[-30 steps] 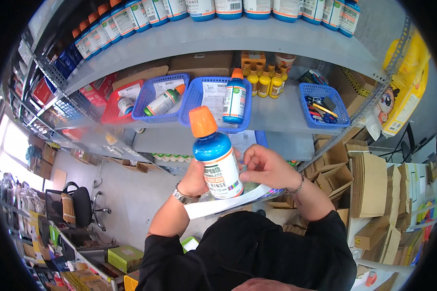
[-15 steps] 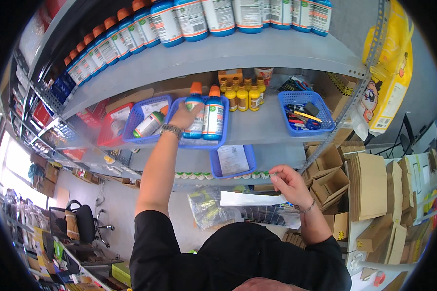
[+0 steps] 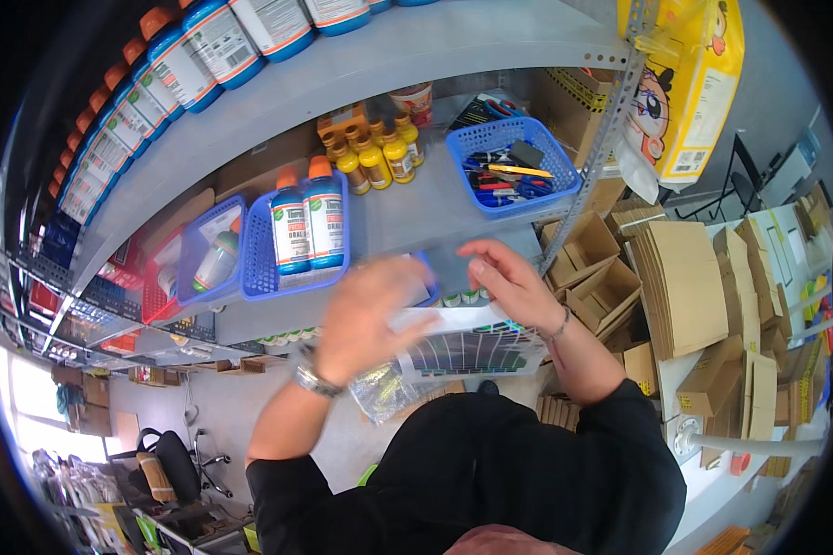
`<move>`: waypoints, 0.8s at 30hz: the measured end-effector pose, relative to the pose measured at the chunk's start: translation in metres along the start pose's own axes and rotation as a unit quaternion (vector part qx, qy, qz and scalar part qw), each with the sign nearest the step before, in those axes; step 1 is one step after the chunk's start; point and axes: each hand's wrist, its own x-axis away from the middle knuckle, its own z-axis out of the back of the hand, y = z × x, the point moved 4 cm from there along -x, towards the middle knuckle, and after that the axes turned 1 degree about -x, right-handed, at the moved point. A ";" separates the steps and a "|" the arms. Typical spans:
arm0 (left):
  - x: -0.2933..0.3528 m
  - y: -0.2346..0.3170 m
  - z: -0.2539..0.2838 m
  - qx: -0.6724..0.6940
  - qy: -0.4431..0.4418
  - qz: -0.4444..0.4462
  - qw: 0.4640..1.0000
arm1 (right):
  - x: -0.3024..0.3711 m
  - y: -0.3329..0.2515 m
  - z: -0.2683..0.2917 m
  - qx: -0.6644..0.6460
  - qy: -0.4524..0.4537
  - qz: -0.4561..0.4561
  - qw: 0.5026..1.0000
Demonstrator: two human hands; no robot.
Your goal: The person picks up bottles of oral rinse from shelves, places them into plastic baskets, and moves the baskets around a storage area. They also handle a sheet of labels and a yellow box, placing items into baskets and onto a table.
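Observation:
My left hand, blurred by motion, hangs in front of the shelf with thumb and fingers apart and nothing visible in it. Just right of it, my right hand has its fingers curled at the end of a sheet with a white upper edge and a dark, grid-like lower part. Two blue mouthwash bottles with orange caps stand in a blue basket on the shelf, beyond my left hand. Another blue basket beside it holds a bottle lying tilted.
Small yellow bottles and a basket of pens and cutters share the shelf. More mouthwash bottles line the shelf above. Cardboard boxes are stacked at right. A clear plastic bag lies below the sheet.
My left hand has left the mouthwash bottles and come down and right toward the sheet; both bottles remain in the basket. My right hand stays at the sheet. The view has shifted right.

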 end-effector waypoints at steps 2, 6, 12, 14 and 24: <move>-0.001 0.039 -0.023 -0.104 0.015 -0.070 0.992 | -0.013 -0.008 -0.001 -0.033 -0.028 -0.026 0.999; -0.010 0.031 -0.047 -0.118 0.016 -0.095 0.988 | -0.022 -0.015 0.011 -0.081 -0.060 -0.066 0.993; -0.020 0.000 -0.053 -0.037 -0.001 -0.066 0.997 | 0.003 -0.050 0.017 0.361 -0.051 0.261 0.894; -0.025 -0.004 -0.051 -0.003 -0.020 -0.052 0.998 | 0.016 -0.044 0.020 0.510 -0.090 0.212 0.828; -0.045 0.009 -0.058 -0.097 -0.014 -0.161 0.982 | -0.001 -0.022 0.048 0.335 -0.223 -0.030 0.915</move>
